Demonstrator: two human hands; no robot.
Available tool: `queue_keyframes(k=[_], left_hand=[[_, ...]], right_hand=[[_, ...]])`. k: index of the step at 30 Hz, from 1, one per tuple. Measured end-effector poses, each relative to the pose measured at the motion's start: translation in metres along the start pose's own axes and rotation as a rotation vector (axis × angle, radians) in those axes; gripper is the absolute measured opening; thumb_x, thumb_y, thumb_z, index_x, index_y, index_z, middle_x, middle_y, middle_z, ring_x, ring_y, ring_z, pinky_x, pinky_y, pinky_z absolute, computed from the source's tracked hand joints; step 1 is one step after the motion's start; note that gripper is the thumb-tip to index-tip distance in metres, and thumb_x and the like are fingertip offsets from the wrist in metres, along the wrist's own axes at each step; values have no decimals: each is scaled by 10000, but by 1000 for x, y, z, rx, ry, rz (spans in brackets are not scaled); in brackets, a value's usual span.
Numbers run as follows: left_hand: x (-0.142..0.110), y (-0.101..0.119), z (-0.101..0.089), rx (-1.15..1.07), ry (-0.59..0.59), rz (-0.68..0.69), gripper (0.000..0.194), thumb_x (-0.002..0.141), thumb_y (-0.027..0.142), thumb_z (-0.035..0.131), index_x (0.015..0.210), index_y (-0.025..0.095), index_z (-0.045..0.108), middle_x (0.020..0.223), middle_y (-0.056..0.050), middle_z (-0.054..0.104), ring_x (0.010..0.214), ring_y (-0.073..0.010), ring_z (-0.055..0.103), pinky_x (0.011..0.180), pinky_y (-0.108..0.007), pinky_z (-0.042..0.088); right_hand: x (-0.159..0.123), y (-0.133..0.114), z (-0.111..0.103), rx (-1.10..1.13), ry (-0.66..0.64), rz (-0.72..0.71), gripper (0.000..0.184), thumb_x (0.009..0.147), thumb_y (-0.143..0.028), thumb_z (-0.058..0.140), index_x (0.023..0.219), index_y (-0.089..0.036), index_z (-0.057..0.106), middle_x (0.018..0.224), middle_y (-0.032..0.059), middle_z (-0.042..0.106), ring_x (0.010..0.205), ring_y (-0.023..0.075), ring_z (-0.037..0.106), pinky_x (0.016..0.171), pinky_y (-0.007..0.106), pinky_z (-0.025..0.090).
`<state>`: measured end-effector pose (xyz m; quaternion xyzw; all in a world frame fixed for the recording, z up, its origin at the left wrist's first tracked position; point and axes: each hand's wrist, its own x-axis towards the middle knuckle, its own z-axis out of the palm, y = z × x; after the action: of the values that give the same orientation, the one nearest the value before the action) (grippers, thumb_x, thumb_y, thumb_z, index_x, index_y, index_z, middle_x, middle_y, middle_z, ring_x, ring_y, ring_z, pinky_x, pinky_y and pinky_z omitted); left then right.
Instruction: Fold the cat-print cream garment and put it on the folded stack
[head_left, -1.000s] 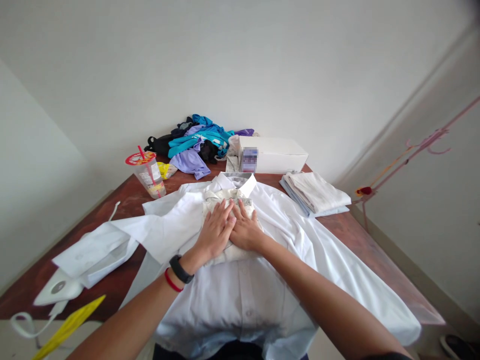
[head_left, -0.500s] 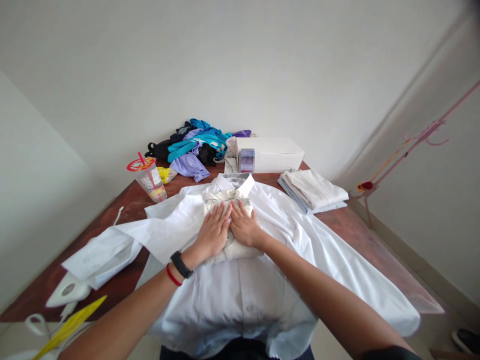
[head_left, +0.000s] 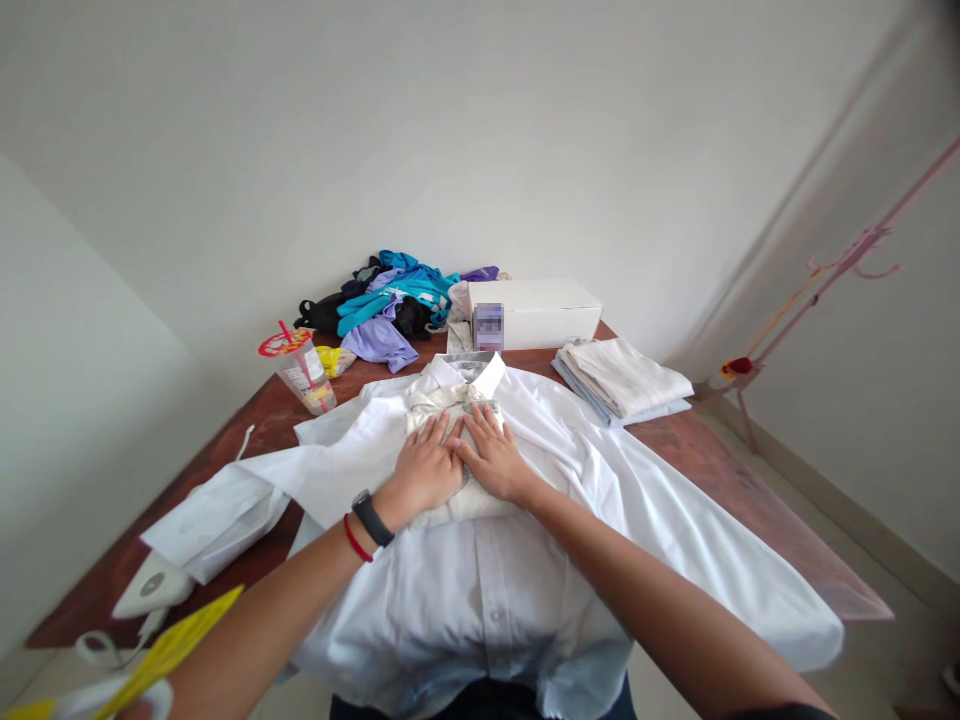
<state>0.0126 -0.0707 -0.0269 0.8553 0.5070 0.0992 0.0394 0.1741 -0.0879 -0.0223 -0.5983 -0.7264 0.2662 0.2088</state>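
A white button-up shirt [head_left: 450, 590] lies spread on the table, its collar toward the wall and its sleeves out to both sides. On its chest rests a folded cream garment with dark line patterns [head_left: 480, 503]. My left hand [head_left: 427, 465] lies flat on the folded garment, fingers stretched out. Beside it, my right hand [head_left: 495, 455] presses flat on the same garment with spread fingers, and the two thumbs meet. Part of the garment is hidden under my hands.
A reddish-brown table [head_left: 720, 480] bears a drink cup with a straw [head_left: 304, 372], a heap of clothes [head_left: 397, 300], a white box [head_left: 540, 310] and a folded cloth stack [head_left: 630, 380]. A white corded device [head_left: 150, 585] sits by the left cuff. A pink rack [head_left: 847, 265] stands right.
Both hands have slid slightly toward me on the folded garment, still flat, and the thumbs have come together. The camera view has shifted a little.
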Motion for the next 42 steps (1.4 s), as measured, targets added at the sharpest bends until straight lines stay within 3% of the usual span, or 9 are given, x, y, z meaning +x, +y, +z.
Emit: queue_keyframes(k=[6,12,16,20,23,27,33,37,42], left_hand=[[15,14,-4,20,-44,-82,609,950,309,513,1546,185,529,1623,-239,413,1472,-508,390,1109,-736,354],[37,23,-25,-29,-55,-165,556,947,311,531,1479,165,590,1383,-271,641,1235,-468,630,971,-598,505],[47,2,-52,-29,11,-203,432,1016,417,477,1374,256,656,1117,-156,766,1063,-386,716,897,-496,548],[50,-34,-57,-27,269,-305,427,1018,399,498,1385,218,620,1331,-165,680,1217,-364,652,970,-449,537],[53,-57,-45,-53,228,-418,492,1008,453,517,1418,187,575,1326,-190,674,1229,-369,643,975,-442,528],[62,-73,-26,-255,61,-455,552,1005,542,509,1421,182,550,1176,-154,741,1173,-356,677,950,-404,513],[71,-72,-13,-636,172,-408,617,902,418,701,1442,184,517,1236,-123,708,1186,-312,658,1000,-380,488],[70,-60,-20,-1046,267,-488,768,839,322,776,1514,193,432,1236,-115,684,1091,-258,692,939,-351,530],[65,-45,-41,-1451,202,-506,834,760,250,843,1492,208,447,1114,-91,735,949,-241,732,862,-360,577]], right_hand=[[-4,8,-2,82,47,-42,688,1073,-594,323,1626,-188,375,1741,56,197,1630,258,64,1302,547,92],[-4,16,-4,183,87,-60,653,1092,-571,263,1595,-195,443,1708,54,315,1622,234,133,1313,496,128],[-6,16,-6,172,84,-64,682,1083,-610,270,1551,-176,511,1706,56,319,1621,246,139,1316,490,145],[-8,14,-8,129,82,-58,671,1081,-618,269,1524,-199,548,1702,48,334,1619,255,151,1309,495,184],[-8,15,-7,120,113,-73,653,1078,-613,290,1479,-199,597,1676,60,391,1611,257,189,1302,478,218],[-6,18,-4,166,209,-96,578,1074,-572,328,1359,-215,682,1588,81,513,1546,263,351,1259,437,320],[0,23,-4,267,380,-30,470,1027,-477,399,1244,-195,707,1538,154,503,1410,304,495,1071,433,509],[3,30,-7,317,459,36,474,1000,-472,421,1318,-198,641,1583,149,449,1443,298,454,1113,449,473],[8,39,-16,440,398,168,624,1025,-516,341,1552,-192,419,1529,153,544,1399,311,527,1072,460,516]])
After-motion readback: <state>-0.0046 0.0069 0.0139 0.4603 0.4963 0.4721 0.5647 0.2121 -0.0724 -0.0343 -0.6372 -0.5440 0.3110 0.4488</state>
